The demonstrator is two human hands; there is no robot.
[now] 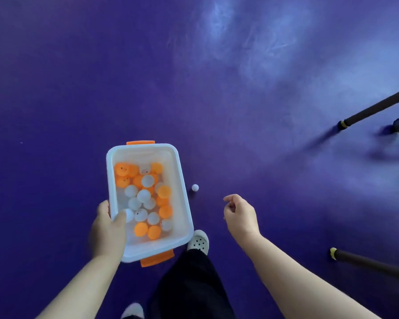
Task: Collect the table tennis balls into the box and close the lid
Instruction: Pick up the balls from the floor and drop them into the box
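My left hand grips the near left rim of a clear plastic box with orange latches, held above the purple floor. Inside lie several orange and white table tennis balls. No lid is in view. One white ball rests on the floor just right of the box. My right hand hovers lower right of that ball, fingers loosely curled and holding nothing.
My legs in black trousers and a white perforated shoe stand below the box. Two dark tripod legs with yellow rings reach in from the right edge. Purple floor spreads ahead.
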